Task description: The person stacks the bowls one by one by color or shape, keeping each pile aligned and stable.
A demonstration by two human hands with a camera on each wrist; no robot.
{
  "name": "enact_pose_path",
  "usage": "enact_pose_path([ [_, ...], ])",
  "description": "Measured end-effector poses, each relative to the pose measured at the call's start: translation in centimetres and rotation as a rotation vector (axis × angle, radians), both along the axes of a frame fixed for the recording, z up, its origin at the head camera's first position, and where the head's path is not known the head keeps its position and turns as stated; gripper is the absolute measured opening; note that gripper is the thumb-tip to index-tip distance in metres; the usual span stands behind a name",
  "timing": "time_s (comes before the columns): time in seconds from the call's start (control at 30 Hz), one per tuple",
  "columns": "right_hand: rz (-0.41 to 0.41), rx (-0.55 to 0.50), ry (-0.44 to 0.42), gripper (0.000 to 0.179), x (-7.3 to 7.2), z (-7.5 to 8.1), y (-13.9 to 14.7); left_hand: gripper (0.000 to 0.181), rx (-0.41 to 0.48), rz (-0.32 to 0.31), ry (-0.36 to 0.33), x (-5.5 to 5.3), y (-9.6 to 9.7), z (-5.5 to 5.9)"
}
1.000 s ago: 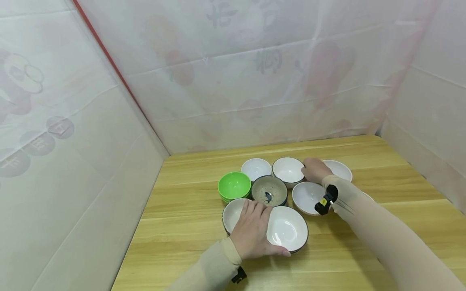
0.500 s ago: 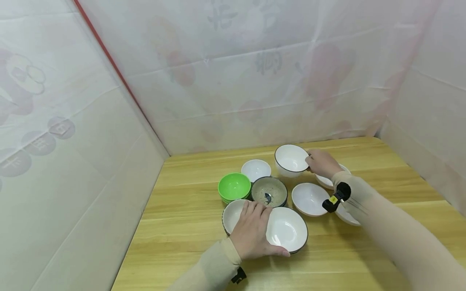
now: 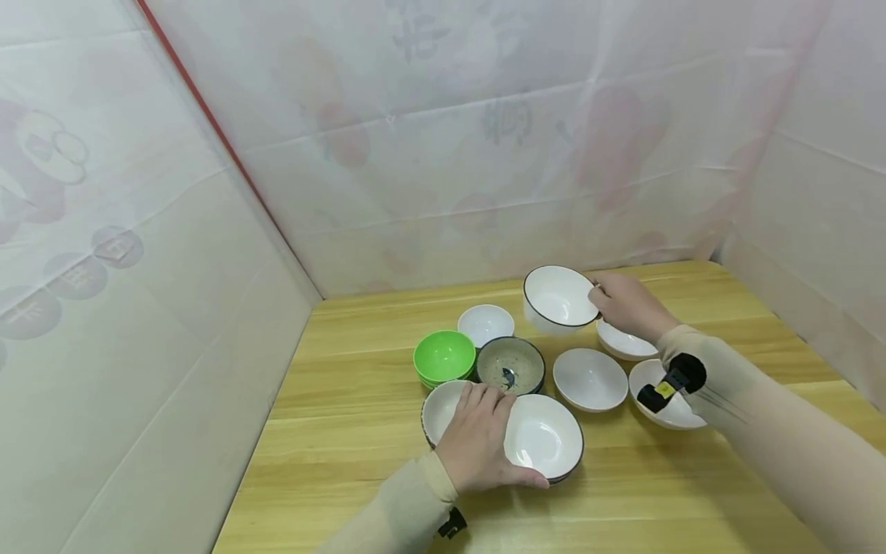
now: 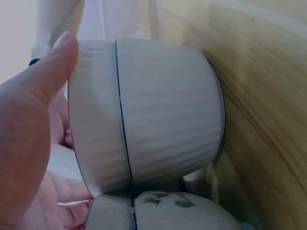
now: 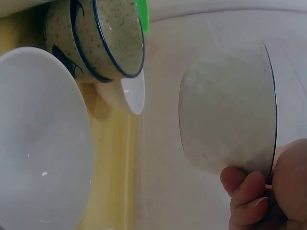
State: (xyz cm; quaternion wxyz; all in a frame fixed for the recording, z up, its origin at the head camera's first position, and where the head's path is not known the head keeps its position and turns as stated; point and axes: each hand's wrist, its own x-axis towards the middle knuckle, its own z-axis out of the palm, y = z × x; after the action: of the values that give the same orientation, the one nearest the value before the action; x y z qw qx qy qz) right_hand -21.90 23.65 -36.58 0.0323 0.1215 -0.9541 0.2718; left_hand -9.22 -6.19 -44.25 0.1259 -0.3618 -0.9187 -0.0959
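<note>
My right hand (image 3: 633, 308) pinches the rim of a white bowl with a dark edge (image 3: 557, 296), held up above the back of the table. In the right wrist view, the thumb and curled fingers (image 5: 249, 196) meet at that rim. My left hand (image 3: 477, 442) lies spread over the front bowls. Its thumb (image 4: 62, 57) touches the rim of the upper of two nested white ribbed bowls (image 4: 168, 105). The other fingers lie where those bowls meet a pale flower-patterned stack (image 4: 177, 211).
Green bowls (image 3: 444, 356), a speckled bowl with a blue motif (image 3: 511, 365) and a small white bowl (image 3: 486, 325) stand behind the left hand. To the right sit three plain white bowls, one nearest the middle (image 3: 590, 379). A printed cloth wall (image 3: 429, 192) borders the wooden table (image 3: 332, 438).
My right hand has lifted the dark-rimmed white bowl from the back row, up and slightly to the right, uncovering the plain white bowls. The left hand has stayed in place.
</note>
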Motion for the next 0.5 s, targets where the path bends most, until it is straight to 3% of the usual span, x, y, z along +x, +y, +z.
enact_pose_path([
  [0.3,0.095,0.011,0.065,0.023,2.9,0.6,-1.5,0.117,-0.007,-0.024,0.012,-0.3,-0.5,0.2],
  [0.5,0.165,-0.011,0.055,0.021,4.9,0.6,-2.5,0.114,0.008,-0.05,-0.011,-0.5,-0.9,0.3],
])
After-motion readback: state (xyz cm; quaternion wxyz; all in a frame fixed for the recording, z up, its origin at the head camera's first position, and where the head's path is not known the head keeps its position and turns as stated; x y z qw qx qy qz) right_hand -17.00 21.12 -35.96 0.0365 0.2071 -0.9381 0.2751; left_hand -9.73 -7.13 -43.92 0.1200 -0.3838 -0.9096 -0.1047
